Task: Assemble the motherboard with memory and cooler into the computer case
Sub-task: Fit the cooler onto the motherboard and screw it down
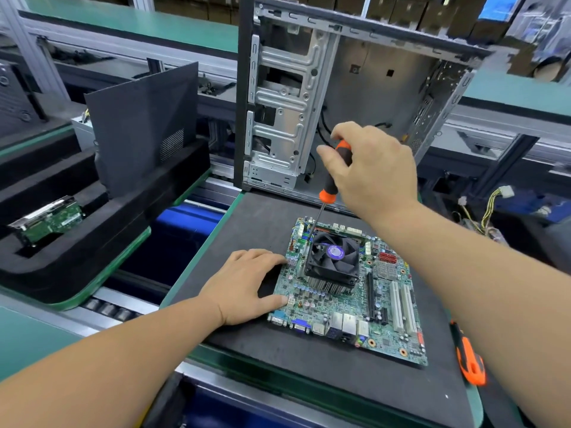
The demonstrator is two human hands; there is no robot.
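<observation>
A green motherboard (346, 307) lies flat on a dark foam pad (253, 230). A black fan cooler (333, 257) sits on it. My left hand (250, 282) rests open on the pad, with fingertips and thumb pressing the board's left edge. My right hand (374, 171) grips an orange and black screwdriver (335, 177); its tip meets the cooler's far left corner. The open computer case (340, 97) stands upright behind the pad, its bare metal inside facing me.
A second orange-handled tool (469, 359) lies at the pad's right edge. To the left, a black foam tray (92, 211) holds a dark side panel (142, 125) and a hard drive (49, 220). Loose cables with white plugs (494, 205) lie at right. Conveyor rollers (111, 310) run between pallets.
</observation>
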